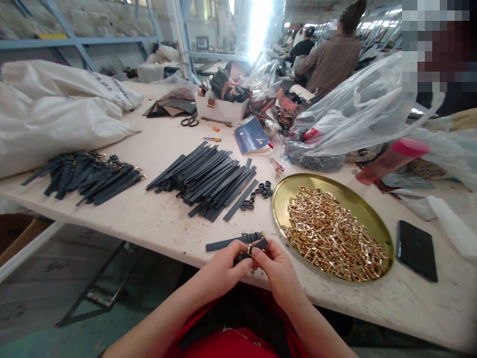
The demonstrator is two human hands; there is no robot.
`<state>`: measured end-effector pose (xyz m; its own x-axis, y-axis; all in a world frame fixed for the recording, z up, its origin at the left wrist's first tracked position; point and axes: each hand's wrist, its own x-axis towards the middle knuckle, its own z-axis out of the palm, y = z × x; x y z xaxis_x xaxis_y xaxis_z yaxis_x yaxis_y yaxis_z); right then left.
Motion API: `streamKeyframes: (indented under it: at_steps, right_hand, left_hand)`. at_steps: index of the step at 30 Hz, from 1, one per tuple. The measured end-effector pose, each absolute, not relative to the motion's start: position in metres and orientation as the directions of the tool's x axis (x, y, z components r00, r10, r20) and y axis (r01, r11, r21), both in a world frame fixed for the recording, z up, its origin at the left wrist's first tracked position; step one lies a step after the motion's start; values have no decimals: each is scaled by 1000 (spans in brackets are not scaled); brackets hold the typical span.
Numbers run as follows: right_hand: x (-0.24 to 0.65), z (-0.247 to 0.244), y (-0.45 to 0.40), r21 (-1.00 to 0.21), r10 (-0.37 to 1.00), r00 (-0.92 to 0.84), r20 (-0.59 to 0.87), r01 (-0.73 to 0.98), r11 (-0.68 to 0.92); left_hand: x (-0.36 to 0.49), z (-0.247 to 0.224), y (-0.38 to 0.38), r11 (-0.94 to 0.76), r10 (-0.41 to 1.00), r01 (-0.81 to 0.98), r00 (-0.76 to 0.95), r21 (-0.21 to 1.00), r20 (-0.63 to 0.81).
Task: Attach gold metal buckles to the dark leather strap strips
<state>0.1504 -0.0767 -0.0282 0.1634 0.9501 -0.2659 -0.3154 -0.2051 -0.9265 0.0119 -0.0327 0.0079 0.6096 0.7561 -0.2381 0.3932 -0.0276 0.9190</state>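
At the table's front edge, my left hand (231, 261) and my right hand (271, 258) are closed together on one dark strap (261, 244) that carries a gold buckle (249, 250). Fingers cover part of the strap. Just behind them lies a strap with a buckle fitted (225, 242). Farther back is a pile of plain dark straps (208, 179), with small black loops (255, 195) to its right. A round gold tray (376, 214) holds a heap of gold buckles (331, 233) beside my right hand. Buckled straps (89, 176) are heaped at the left.
White sacks (63, 114) lie at the left. Scissors (190, 121), a box (219, 109), a blue booklet (253, 136) and a cutter (211, 139) are at the back. Plastic bags (357, 109), a pink-capped bottle (393, 160) and a phone (416, 251) occupy the right. A person (331, 59) is beyond.
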Motion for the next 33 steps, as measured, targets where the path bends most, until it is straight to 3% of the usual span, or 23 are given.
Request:
streamKeyframes:
  at_steps: [4, 10, 13, 15, 17, 20, 22, 25, 27, 33]
  right_hand:
    - [151, -26, -78, -992, 971, 206, -124, -21, -122]
    - [150, -21, -74, -959, 957, 157, -243, -190, -212]
    - [149, -23, -76, -967, 961, 156, -227, -152, -204]
    - [149, -24, -80, -989, 967, 210, -141, 15, -148]
    - [150, -23, -84, -972, 971, 236, 44, 234, -13]
    - [154, -20, -90, -889, 951, 156, 268, 420, 182]
    - [157, -18, -92, -909, 967, 131, 219, 388, 153]
    - [156, -15, -94, -982, 995, 100, 7, 188, -12]
    - [154, -12, -94, -996, 997, 56, -48, 78, -53]
    - [172, -5, -59, -983, 991, -129, -35, 181, -11]
  left_hand:
    - [13, -1, -33, 146, 755, 336, 570, 930, -324]
    - [17, 2, -34, 316, 709, 235, 586, 919, -393]
    - [19, 0, -36, 337, 725, 234, 553, 912, -410]
    - [20, -3, -38, 342, 730, 231, 546, 911, -412]
    - [20, -4, -40, 323, 742, 249, 532, 913, -407]
    - [17, 4, -45, 241, 776, 332, 498, 912, -387]
    - [14, 13, -49, 205, 766, 353, 523, 913, -374]
    - [9, 23, -52, 191, 727, 346, 578, 918, -370]
    - [7, 21, -51, 182, 742, 355, 563, 917, -365]
    - [6, 7, -34, 168, 799, 248, 533, 954, -279]
